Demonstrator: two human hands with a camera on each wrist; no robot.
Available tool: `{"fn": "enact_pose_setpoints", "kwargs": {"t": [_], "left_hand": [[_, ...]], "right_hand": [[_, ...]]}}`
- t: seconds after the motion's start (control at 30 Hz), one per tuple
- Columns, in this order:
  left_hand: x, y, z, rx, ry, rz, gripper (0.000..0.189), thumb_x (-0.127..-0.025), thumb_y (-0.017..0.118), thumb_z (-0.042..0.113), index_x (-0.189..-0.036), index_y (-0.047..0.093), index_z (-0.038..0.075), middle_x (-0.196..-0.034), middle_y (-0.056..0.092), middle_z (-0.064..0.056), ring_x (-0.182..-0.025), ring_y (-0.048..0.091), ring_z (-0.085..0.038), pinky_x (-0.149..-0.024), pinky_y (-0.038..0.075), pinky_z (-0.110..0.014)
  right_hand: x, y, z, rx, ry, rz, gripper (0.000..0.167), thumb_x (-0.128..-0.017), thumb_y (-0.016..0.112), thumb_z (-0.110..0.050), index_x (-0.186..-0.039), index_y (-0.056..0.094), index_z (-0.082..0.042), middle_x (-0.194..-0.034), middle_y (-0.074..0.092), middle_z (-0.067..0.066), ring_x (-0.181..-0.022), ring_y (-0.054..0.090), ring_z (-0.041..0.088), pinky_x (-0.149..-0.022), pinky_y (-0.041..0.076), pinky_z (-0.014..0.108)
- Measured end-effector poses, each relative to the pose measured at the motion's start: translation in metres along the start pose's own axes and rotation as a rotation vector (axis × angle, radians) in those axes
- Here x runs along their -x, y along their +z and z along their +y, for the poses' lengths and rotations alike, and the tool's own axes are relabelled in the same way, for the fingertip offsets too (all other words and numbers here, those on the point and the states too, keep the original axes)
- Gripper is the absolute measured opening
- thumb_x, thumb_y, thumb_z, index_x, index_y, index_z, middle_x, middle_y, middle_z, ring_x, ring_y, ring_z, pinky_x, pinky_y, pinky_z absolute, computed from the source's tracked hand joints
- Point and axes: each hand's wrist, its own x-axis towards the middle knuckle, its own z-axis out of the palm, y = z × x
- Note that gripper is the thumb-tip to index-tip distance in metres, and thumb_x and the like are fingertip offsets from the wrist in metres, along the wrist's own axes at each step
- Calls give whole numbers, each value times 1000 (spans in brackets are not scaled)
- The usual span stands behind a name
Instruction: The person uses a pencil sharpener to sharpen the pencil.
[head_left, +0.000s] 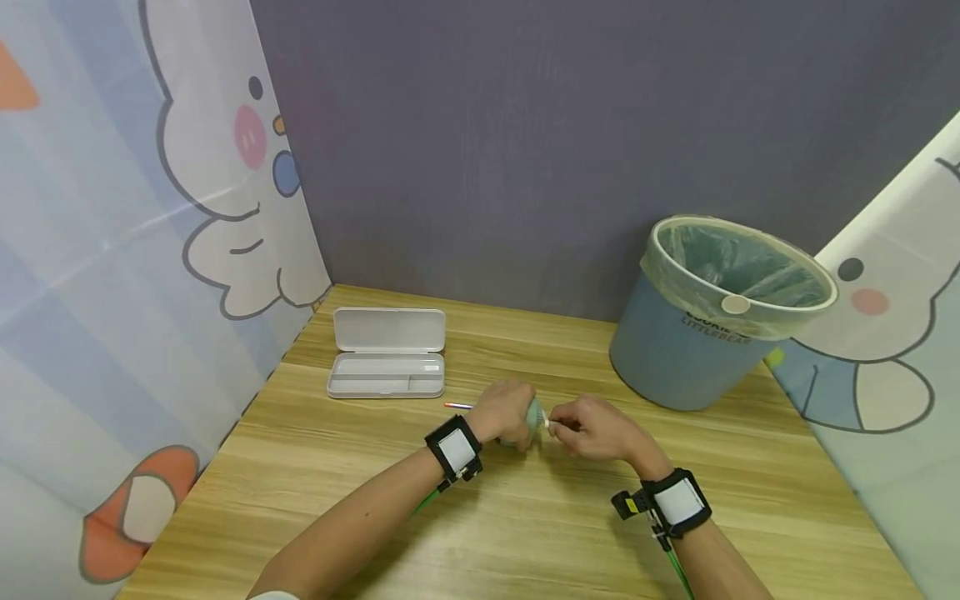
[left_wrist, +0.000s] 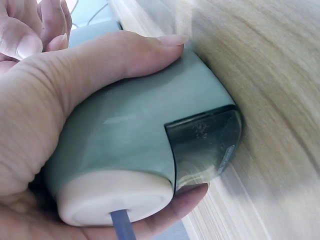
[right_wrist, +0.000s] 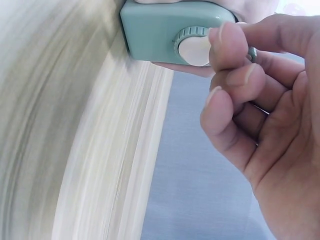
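Note:
A green hand-crank pencil sharpener [left_wrist: 135, 115] lies on the table, gripped in my left hand [head_left: 506, 414] with the thumb across its body. Its dark see-through shavings window [left_wrist: 202, 150] shows in the left wrist view. A purple-blue pencil [left_wrist: 123, 225] sticks out of the hole in the cream front face; its reddish end points left in the head view. At the opposite end is the crank with a white round hub [right_wrist: 194, 51]. My right hand [head_left: 592, 427] pinches the crank's handle, which the fingers mostly hide.
An open white pencil case [head_left: 387, 385] with divided compartments lies at the back left. A blue trash bin [head_left: 667, 342] lined with a clear bag stands at the back right. Behind the wooden table [head_left: 480, 517] rises a grey wall, with cartoon-printed curtains on both sides.

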Motion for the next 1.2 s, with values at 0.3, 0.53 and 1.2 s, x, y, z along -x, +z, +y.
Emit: {"fn": "enact_pose_setpoints", "kwargs": {"t": [0.3,0.53,1.2], "left_hand": [[-1,0,0,-25,-7,-9,44,-57,98,17,-90,68,13,-76,61,4,-65,56,-12,-52,47,-24],[0,1,0,-12,-4,-12,44,-57,98,17,-88,68,13,-76,61,4,-65,56,-13,-52,47,-25],[2,-2,1,-39,-13,-33,51,-58,100,21,-97,69,12,-80,62,4,-68,56,-13,-56,48,-25]], "right_hand": [[-2,-3,-1,34,-32,14,28,-100,62,-10,-72,63,-17,-57,47,-21,-46,39,-7,-48,30,16],[-2,-4,0,44,-25,13,32,-100,62,-10,-71,58,-24,-57,44,-21,-46,37,-6,-49,30,16],[-11,-12,1,82,-5,47,36,-101,60,-13,-70,49,-28,-57,33,-20,-47,26,-6,-50,23,17]]}}
